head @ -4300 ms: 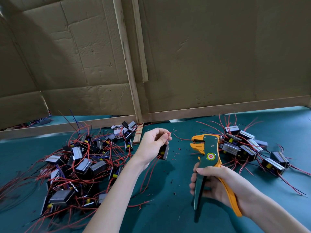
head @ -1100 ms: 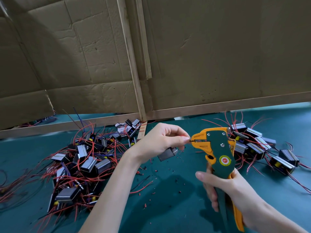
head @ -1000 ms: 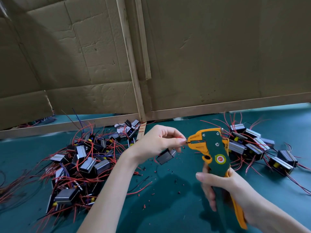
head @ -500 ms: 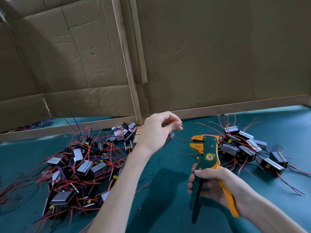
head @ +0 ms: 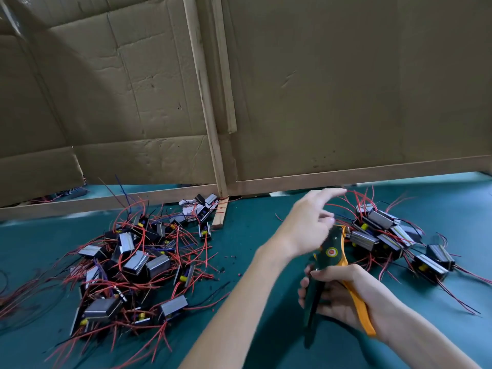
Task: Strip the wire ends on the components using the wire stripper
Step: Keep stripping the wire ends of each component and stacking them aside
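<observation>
Head view: right hand grips the handles of the green-and-orange wire stripper, tool head pointing up-table, low over the green mat. Left hand, blurred, fingers stretched out with nothing visibly held, is in front of the stripper head, pointing toward the smaller right pile of components. The bigger pile, tangled in red wires, lies well to the left.

We find 2 heaps of components on the surface: the left pile and, farther off, the right pile. Between them, nearer us, our right hand holds the wire stripper, with our left hand raised before its head. Behind both piles stands a cardboard wall, with 1 wooden strip lying at its foot.
</observation>
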A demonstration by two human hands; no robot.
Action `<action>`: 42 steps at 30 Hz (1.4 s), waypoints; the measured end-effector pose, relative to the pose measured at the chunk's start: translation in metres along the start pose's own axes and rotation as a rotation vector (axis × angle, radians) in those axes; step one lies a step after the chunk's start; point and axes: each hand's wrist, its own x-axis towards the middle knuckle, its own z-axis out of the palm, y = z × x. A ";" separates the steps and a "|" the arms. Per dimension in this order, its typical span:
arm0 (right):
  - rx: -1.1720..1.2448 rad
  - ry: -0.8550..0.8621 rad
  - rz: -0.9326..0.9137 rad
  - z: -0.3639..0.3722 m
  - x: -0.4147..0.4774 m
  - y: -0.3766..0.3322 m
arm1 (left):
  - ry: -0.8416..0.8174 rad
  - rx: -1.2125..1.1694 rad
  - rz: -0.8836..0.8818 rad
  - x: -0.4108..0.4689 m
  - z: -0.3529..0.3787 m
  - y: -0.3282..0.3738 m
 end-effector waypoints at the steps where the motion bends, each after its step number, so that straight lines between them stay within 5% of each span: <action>1: -0.005 0.006 -0.001 0.000 0.001 0.000 | 0.040 0.050 -0.044 -0.005 -0.012 -0.009; 6: -0.040 0.020 -0.008 -0.002 0.003 0.003 | 0.164 0.511 -0.535 -0.033 -0.073 -0.082; 11: -0.056 0.028 -0.007 -0.004 0.006 0.004 | 0.009 0.713 -0.884 -0.055 -0.094 -0.132; 19: -0.036 0.026 -0.008 -0.008 0.007 0.004 | 0.099 0.479 -0.686 -0.049 -0.107 -0.116; 23: -0.035 0.026 -0.012 -0.007 0.006 0.004 | -0.117 0.232 -0.637 -0.049 -0.117 -0.091; 26: -0.047 0.031 -0.017 -0.006 0.005 0.003 | -0.258 0.320 -0.644 -0.050 -0.113 -0.087; 32: -0.055 0.051 -0.035 -0.003 0.003 0.001 | 0.012 0.482 -0.466 -0.044 -0.084 -0.100; 37: -0.070 0.046 -0.040 -0.003 0.002 0.001 | 0.040 0.745 -0.435 -0.045 -0.046 -0.122; 42: -0.071 0.027 -0.051 -0.005 0.002 0.001 | 0.256 0.450 -0.329 -0.044 -0.048 -0.126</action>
